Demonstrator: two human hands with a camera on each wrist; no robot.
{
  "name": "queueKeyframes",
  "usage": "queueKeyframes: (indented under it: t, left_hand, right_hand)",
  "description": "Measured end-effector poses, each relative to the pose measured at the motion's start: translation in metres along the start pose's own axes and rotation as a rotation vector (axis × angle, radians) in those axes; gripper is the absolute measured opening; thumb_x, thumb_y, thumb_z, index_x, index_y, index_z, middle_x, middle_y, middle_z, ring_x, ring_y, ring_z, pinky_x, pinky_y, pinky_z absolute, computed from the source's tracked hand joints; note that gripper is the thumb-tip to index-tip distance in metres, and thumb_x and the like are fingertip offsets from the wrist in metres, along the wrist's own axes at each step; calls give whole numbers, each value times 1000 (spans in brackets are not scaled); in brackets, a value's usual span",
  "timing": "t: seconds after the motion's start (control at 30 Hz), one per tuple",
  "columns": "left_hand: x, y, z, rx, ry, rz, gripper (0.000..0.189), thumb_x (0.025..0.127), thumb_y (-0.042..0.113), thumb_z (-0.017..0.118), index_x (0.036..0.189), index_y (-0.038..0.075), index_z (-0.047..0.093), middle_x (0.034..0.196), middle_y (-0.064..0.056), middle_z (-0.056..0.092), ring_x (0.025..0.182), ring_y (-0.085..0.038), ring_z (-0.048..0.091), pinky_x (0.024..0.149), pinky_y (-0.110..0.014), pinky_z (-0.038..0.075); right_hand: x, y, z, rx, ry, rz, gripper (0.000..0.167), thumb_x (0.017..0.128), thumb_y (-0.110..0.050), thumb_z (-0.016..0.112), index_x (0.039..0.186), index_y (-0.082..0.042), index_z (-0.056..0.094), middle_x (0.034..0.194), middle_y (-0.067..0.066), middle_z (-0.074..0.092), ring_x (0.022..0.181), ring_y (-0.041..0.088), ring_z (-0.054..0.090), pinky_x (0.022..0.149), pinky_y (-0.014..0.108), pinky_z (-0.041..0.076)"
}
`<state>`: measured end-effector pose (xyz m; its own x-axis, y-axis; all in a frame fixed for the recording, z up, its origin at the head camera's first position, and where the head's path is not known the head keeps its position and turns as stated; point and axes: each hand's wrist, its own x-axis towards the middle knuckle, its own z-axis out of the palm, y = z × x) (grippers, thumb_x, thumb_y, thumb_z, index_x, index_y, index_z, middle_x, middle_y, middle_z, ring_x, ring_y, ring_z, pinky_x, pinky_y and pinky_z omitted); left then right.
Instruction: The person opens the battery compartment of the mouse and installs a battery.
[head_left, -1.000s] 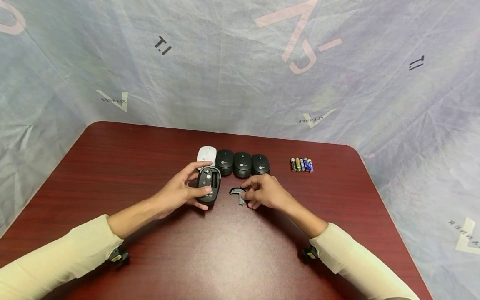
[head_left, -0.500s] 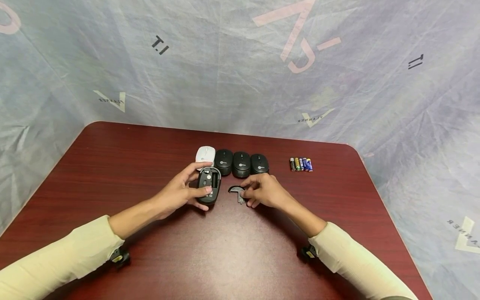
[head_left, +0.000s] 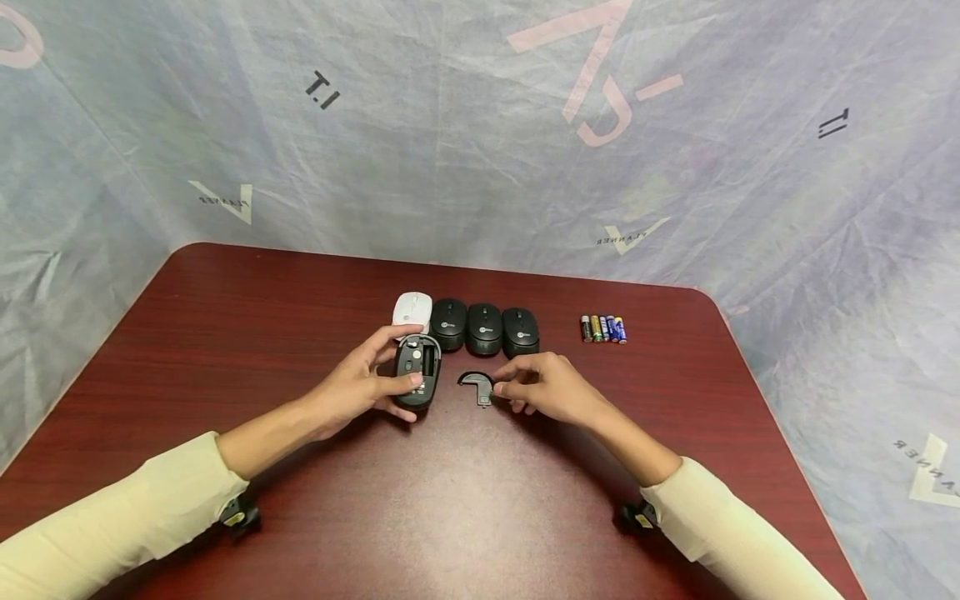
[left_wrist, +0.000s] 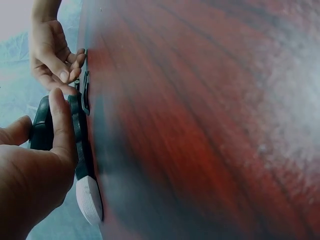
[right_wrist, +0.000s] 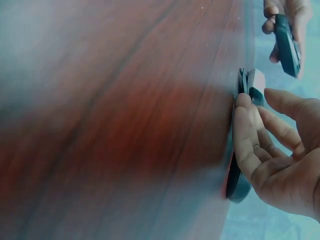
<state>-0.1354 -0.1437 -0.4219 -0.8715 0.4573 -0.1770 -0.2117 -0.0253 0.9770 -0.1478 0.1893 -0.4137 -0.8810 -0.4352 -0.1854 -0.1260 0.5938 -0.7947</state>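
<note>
My left hand (head_left: 348,385) grips a black computer mouse (head_left: 412,393), its underside turned up and the battery slot uncovered. The thumb lies across that underside, and the fingers reach round the far side. A black battery cover (head_left: 483,395) with a curved end lies on the table to the right of the mouse. Right at the cover's edge are the fingertips of my right hand (head_left: 551,387). In the right wrist view, the right thumb stands apart from the fingers, which are loosely bent beside the cover (right_wrist: 243,82).
Behind the hands, a white mouse (head_left: 412,308) and three black mice (head_left: 484,325) stand side by side in a row. Several AA-size batteries (head_left: 603,329) lie together at the right. The dark red table (head_left: 300,292) ends at a grey cloth backdrop (head_left: 450,167).
My right hand has let go of the battery cover and drawn back slightly to the right, so more of the cover shows. My left hand holds the mouse as before.
</note>
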Motion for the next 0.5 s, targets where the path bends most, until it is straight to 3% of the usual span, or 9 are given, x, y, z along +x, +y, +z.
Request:
queueKeyframes:
  t: [0.23,0.5]
  left_hand:
    - [-1,0,0,0,-1,1,83,106,-5,71,176,16,32,161,-32,49,101,-36,81,83,-59,73]
    - [-2,1,-2,6,9,-9,83,106,-5,72,176,17,32,162,-32,49,102,-35,80,83,-58,73]
  right_hand:
    - [-12,10,-15,0,13,12,21,107,-23,80,123,-12,85,90,9,84,79,20,79,70,35,70]
    - [-20,30,-42,16,56,25,24,108,-23,78,124,-6,84,101,15,85,82,22,80,73,36,71]
